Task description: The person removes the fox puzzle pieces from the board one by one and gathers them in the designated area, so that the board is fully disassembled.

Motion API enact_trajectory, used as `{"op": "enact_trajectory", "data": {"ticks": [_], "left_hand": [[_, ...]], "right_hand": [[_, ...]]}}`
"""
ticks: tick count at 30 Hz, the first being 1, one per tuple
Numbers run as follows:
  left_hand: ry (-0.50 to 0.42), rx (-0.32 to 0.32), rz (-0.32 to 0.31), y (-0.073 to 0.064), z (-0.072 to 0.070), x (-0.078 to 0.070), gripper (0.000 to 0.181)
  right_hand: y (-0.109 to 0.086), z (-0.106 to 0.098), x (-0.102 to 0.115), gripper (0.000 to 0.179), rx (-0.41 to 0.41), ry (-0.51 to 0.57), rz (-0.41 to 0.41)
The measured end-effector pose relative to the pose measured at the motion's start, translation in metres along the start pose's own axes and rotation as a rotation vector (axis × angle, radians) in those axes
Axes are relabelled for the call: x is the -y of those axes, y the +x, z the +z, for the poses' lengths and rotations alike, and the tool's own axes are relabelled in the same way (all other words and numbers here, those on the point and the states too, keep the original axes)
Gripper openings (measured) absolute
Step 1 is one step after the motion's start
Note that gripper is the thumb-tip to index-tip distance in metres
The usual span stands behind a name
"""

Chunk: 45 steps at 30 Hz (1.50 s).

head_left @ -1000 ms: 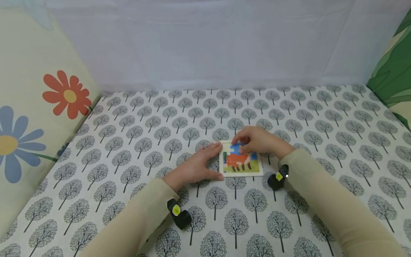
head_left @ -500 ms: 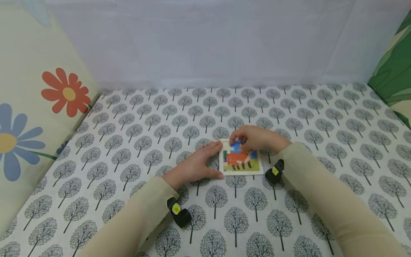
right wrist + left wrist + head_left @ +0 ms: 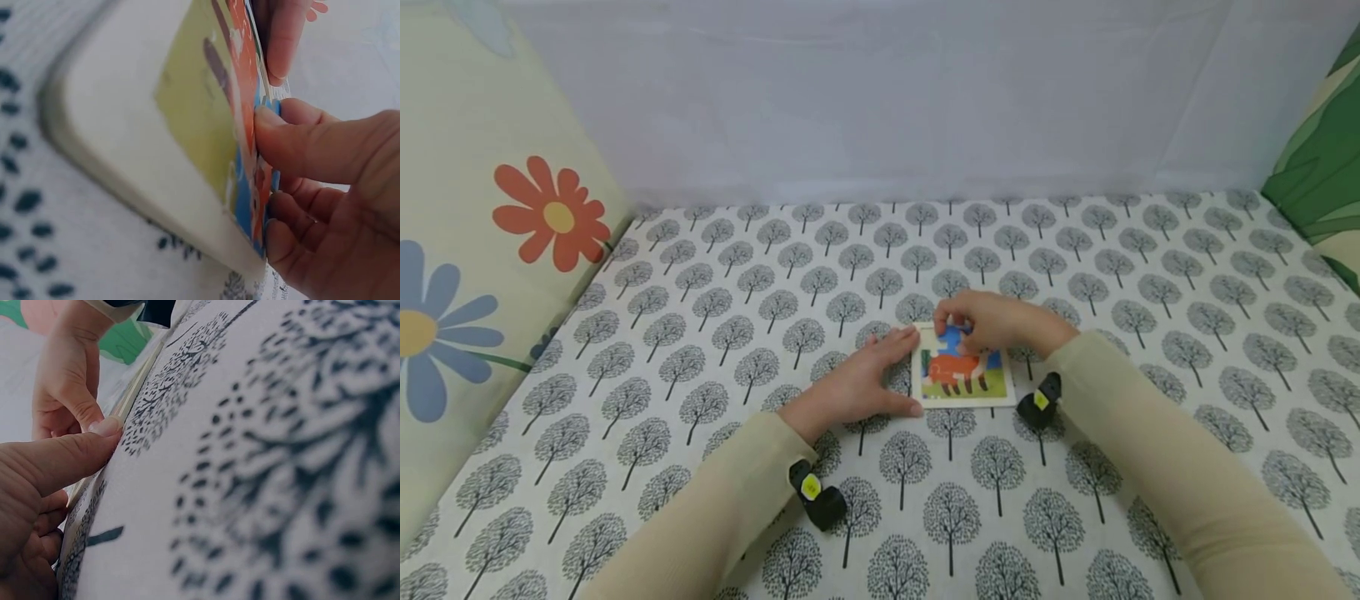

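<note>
A small square jigsaw board with a pale rim lies flat, showing an orange animal picture on green ground. My left hand steadies its left side, thumb at the lower corner and extended fingers at the upper corner. Over the board's top right, my right hand pinches a blue puzzle piece between thumb and fingers. In the right wrist view that blue piece stands slightly proud of the picture under the thumb. The right fingers cover part of the picture, and whether the piece is seated I cannot tell.
A white cloth with a grey tree print covers the table. Behind it hangs a plain white sheet. Flower-printed fabric stands at the left and green leaf print at the right.
My right hand has shifted slightly left and up over the board, still pinching the blue puzzle piece. The left hand and the board stay practically in place.
</note>
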<state>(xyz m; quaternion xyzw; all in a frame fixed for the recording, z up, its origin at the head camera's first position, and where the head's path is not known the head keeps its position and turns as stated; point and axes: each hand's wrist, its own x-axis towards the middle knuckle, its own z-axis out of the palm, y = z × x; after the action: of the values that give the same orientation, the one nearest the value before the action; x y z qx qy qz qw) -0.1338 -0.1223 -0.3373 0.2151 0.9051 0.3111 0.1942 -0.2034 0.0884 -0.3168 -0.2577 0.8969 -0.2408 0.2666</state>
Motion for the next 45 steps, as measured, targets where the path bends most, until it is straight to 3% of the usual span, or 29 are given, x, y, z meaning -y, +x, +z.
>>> {"op": "enact_trajectory", "data": {"ticks": [9, 24, 33, 36, 45], "left_hand": [[-0.002, 0.006, -0.012, -0.001, 0.000, 0.001, 0.097], [-0.009, 0.007, 0.009, -0.001, 0.001, 0.003, 0.096], [-0.009, 0.014, 0.010, 0.000, 0.001, 0.004, 0.096], [-0.011, 0.013, 0.013, 0.000, 0.001, 0.004, 0.096], [-0.006, 0.002, 0.008, 0.000, 0.002, 0.003, 0.096]], "right_hand": [[-0.002, 0.002, -0.001, 0.030, -0.041, 0.027, 0.000], [-0.002, 0.006, -0.013, 0.023, -0.112, 0.110, -0.017], [-0.004, 0.007, -0.028, 0.027, -0.126, 0.310, -0.020], [-0.005, 0.007, -0.030, 0.032, -0.140, 0.327, 0.002], [-0.009, 0.009, -0.034, 0.028, -0.255, 0.465, 0.037]]}}
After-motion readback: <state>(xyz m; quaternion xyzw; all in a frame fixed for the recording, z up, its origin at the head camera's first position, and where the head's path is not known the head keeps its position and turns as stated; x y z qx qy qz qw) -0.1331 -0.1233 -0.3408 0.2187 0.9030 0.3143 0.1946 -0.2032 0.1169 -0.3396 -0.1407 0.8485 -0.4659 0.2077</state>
